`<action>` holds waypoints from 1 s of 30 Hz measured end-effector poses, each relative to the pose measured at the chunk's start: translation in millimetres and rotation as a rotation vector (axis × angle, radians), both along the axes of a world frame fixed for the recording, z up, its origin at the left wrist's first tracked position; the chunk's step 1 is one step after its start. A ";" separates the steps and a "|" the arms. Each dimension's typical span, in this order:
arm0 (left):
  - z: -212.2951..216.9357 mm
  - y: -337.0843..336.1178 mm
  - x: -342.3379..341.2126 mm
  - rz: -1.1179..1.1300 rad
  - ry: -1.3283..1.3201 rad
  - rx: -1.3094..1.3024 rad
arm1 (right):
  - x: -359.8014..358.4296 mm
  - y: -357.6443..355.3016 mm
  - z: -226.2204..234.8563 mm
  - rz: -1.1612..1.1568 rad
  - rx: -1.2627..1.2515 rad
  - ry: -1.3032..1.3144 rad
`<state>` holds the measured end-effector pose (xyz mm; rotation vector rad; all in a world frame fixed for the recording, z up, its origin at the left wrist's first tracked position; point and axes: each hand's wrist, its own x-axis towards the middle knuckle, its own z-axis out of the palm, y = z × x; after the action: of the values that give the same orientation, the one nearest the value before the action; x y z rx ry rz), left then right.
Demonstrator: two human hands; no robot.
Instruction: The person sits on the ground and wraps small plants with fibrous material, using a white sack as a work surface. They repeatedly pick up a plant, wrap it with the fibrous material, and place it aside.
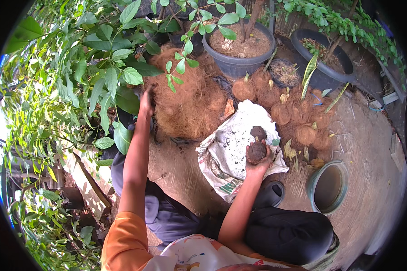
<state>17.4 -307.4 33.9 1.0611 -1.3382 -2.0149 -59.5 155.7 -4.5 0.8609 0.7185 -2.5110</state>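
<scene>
My right hand (260, 165) is closed from below around a dark brown ball of soil (257, 152), palm up. Just beyond it a second soil ball (258, 132) shows over a white sack (234, 135) spread on the ground and speckled with dark crumbs. My left arm reaches far forward on the left. The left hand (147, 101) is at the left edge of a big heap of brown coconut fibre (185, 101). Its fingers are partly lost among fibre and leaves, so their grip cannot be made out.
Several fibre-wrapped balls with sprouts (282, 113) sit right of the sack. A round tub of murky water (328, 187) stands at the right. Large black plant pots (239, 65) line the back. Leafy branches (117, 58) overhang the left side near my arm.
</scene>
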 end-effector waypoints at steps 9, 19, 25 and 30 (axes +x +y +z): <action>-44.6 11.6 7.1 -0.006 0.144 0.243 | 0.3 -3.1 -1.6 -0.001 0.019 -0.050; -90.8 103.6 -11.6 0.204 -0.924 -1.182 | -0.1 -0.8 -10.8 -0.004 0.035 -0.059; -58.3 172.5 -76.6 -0.366 -0.755 -1.413 | -0.4 -1.1 -14.2 -0.006 0.029 -0.078; -90.2 181.0 -116.3 -0.574 -0.836 -1.202 | -0.7 0.5 -14.0 -0.005 0.048 -0.075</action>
<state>-98.9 -126.4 -56.2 0.9129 -2.9357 -0.5437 -60.3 156.2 -18.5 0.9693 0.7557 -2.4602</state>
